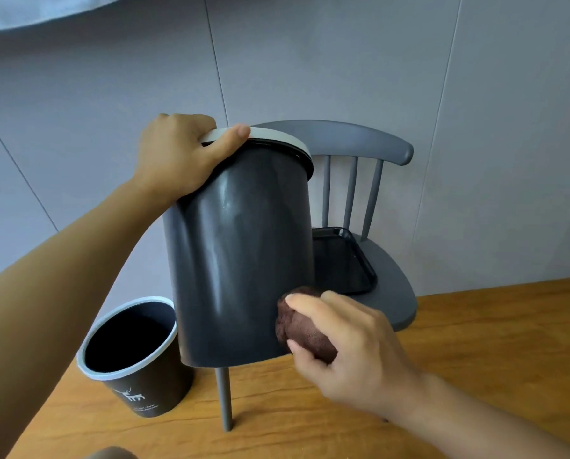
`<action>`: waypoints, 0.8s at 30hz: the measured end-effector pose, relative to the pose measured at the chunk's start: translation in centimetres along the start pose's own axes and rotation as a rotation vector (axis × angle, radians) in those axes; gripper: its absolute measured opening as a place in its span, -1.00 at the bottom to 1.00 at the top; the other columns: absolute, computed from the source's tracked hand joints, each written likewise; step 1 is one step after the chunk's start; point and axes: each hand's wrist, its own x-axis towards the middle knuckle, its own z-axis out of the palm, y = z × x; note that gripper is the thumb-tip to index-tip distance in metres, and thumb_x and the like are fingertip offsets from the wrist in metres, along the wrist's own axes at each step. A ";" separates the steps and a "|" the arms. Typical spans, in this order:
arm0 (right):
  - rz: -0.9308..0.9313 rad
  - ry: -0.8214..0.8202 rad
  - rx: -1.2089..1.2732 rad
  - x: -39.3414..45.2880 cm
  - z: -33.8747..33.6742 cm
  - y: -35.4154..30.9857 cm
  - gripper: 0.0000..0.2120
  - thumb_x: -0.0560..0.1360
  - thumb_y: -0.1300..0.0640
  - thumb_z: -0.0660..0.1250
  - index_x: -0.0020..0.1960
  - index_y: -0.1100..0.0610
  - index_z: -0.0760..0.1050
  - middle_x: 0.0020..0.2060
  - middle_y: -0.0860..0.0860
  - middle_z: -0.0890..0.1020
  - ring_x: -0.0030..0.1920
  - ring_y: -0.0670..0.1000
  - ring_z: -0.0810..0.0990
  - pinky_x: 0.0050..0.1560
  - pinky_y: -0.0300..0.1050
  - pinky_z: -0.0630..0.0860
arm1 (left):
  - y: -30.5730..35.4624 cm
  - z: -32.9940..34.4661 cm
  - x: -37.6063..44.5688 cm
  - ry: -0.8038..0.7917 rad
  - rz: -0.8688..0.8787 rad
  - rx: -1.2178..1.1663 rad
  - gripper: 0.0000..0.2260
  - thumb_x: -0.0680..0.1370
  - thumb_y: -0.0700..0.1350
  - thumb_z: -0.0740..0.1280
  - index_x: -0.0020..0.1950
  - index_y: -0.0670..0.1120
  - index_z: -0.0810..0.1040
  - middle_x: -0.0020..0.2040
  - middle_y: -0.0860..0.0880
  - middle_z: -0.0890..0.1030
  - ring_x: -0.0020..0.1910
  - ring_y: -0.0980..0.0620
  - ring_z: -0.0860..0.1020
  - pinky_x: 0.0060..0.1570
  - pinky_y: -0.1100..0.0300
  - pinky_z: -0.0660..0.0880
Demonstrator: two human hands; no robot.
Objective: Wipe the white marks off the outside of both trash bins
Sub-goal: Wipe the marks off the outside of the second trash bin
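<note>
A grey spindle-back chair [369,207] stands against pale grey panelled wall [310,61] on warm wooden floor [475,342].

A plain room in a home, by the look of it; a wood-grain floor [459,359] meets pale grey panelled walls [343,61] with thin seams; a small grey spindle-back chair [369,144] stands against the wall with a black tray [359,260] on its seat; two dark household trash bins [243,253] with light rims and something white [28,11] overhanging at the top left suit domestic quarters.
</note>
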 end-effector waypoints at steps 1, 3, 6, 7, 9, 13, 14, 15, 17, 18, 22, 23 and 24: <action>0.041 0.037 0.034 0.5 -0.4 0.2 -0.56 0.55 -0.03 0.41 0.40 0.04 0.52 0.02 -0.07 0.60 -0.05 -0.07 0.61 -0.15 -0.16 0.64 | -0.5 -0.1 -0.1 -0.005 0.011 -0.033 -0.37 0.53 0.41 0.19 -0.38 -0.09 0.12 -0.46 -0.05 0.17 -0.42 -0.05 0.16 -0.40 0.06 0.12; 0.178 0.153 0.117 2.0 -1.3 0.8 -0.58 0.57 0.01 0.41 0.40 0.05 0.53 0.11 -0.07 0.62 0.06 -0.09 0.64 -0.03 -0.26 0.65 | -1.3 -0.4 -0.4 -0.016 0.026 -0.102 -0.38 0.55 0.38 0.20 -0.38 -0.10 0.14 -0.45 -0.05 0.18 -0.41 -0.06 0.17 -0.38 0.07 0.13; 0.326 0.308 0.205 4.6 -2.6 1.9 -0.70 0.61 0.03 0.40 0.32 -0.02 0.53 0.08 -0.11 0.65 0.11 -0.20 0.64 0.01 -0.39 0.59 | -2.0 -1.0 -1.0 -0.026 0.045 -0.164 -0.41 0.57 0.33 0.22 -0.38 -0.08 0.13 -0.44 -0.03 0.15 -0.40 -0.04 0.14 -0.38 0.07 0.10; 0.343 0.336 0.227 5.5 -2.9 2.2 -0.72 0.61 0.01 0.39 0.31 -0.05 0.52 0.07 -0.14 0.64 0.12 -0.23 0.63 0.01 -0.43 0.57 | -2.0 -1.3 -1.2 -0.028 0.053 -0.180 -0.42 0.58 0.31 0.22 -0.38 -0.07 0.12 -0.43 -0.03 0.15 -0.39 -0.04 0.14 -0.38 0.07 0.10; 0.344 0.353 0.246 7.1 -3.3 2.4 -0.69 0.60 -0.01 0.38 0.33 -0.06 0.53 0.09 -0.18 0.63 0.14 -0.27 0.60 0.03 -0.47 0.53 | -2.0 -1.6 -1.5 -0.043 0.065 -0.223 -0.45 0.59 0.27 0.23 -0.38 -0.05 0.11 -0.43 -0.03 0.14 -0.39 -0.04 0.13 -0.38 0.06 0.10; 0.273 0.303 0.219 9.8 -3.0 1.9 -0.63 0.57 -0.04 0.41 0.35 -0.04 0.55 0.14 -0.16 0.64 0.16 -0.17 0.62 0.12 -0.32 0.61 | -1.5 -2.2 -1.9 -0.072 0.073 -0.287 -0.47 0.60 0.23 0.24 -0.39 -0.02 0.10 -0.42 -0.03 0.14 -0.40 -0.05 0.13 -0.39 0.01 0.11; 0.257 0.298 0.205 10.3 -2.7 1.6 -0.62 0.56 -0.04 0.43 0.36 -0.03 0.56 0.16 -0.14 0.65 0.17 -0.14 0.62 0.15 -0.24 0.63 | -1.3 -2.3 -1.9 -0.075 0.079 -0.293 -0.47 0.61 0.22 0.24 -0.39 -0.02 0.10 -0.42 -0.03 0.14 -0.40 -0.05 0.13 -0.40 -0.02 0.12; 0.251 0.298 0.190 10.9 -2.2 1.4 -0.62 0.55 -0.03 0.45 0.35 -0.03 0.57 0.18 -0.12 0.65 0.17 -0.11 0.62 0.17 -0.15 0.64 | -1.1 -2.4 -2.0 -0.077 0.085 -0.298 -0.48 0.61 0.22 0.24 -0.39 -0.02 0.10 -0.43 -0.03 0.14 -0.40 -0.05 0.13 -0.41 -0.03 0.13; 0.287 0.317 0.170 11.8 -1.4 0.8 -0.62 0.55 -0.01 0.48 0.34 -0.03 0.57 0.18 -0.09 0.65 0.15 -0.05 0.62 0.17 0.01 0.63 | -0.6 -2.5 -2.3 -0.072 0.088 -0.295 -0.49 0.60 0.21 0.24 -0.41 0.01 0.12 -0.44 -0.01 0.14 -0.42 -0.04 0.14 -0.40 0.04 0.12; 0.311 0.336 0.168 12.2 -1.0 0.4 -0.63 0.54 -0.01 0.48 0.34 -0.03 0.57 0.17 -0.07 0.65 0.14 -0.02 0.62 0.16 0.06 0.62 | -0.4 -2.6 -2.4 -0.063 0.087 -0.281 -0.49 0.60 0.21 0.24 -0.42 0.02 0.12 -0.45 0.01 0.14 -0.43 -0.03 0.14 -0.41 0.08 0.11; 0.181 0.354 0.032 13.2 -0.1 -1.6 -0.62 0.54 -0.08 0.43 0.31 -0.01 0.57 0.05 -0.03 0.64 0.02 0.09 0.62 -0.03 0.10 0.62 | 0.1 -3.0 -2.8 -0.024 0.098 -0.192 -0.47 0.58 0.24 0.22 -0.42 -0.05 0.13 -0.47 -0.01 0.15 -0.43 -0.06 0.16 -0.43 0.08 0.14; 0.136 0.334 -0.002 13.4 0.0 -2.0 -0.62 0.53 -0.11 0.40 0.30 -0.03 0.56 0.02 -0.05 0.63 -0.01 0.08 0.62 -0.07 0.08 0.62 | 0.1 -3.1 -3.0 -0.014 0.105 -0.184 -0.46 0.58 0.25 0.21 -0.41 -0.06 0.14 -0.47 -0.02 0.16 -0.43 -0.07 0.16 -0.43 0.08 0.15; 0.116 0.317 -0.012 13.5 0.0 -2.2 -0.63 0.53 -0.14 0.38 0.29 -0.06 0.55 0.01 -0.08 0.62 -0.03 0.06 0.61 -0.10 0.05 0.62 | 0.1 -3.1 -3.1 -0.004 0.106 -0.178 -0.46 0.57 0.25 0.21 -0.41 -0.07 0.14 -0.47 -0.02 0.15 -0.43 -0.07 0.16 -0.44 0.09 0.14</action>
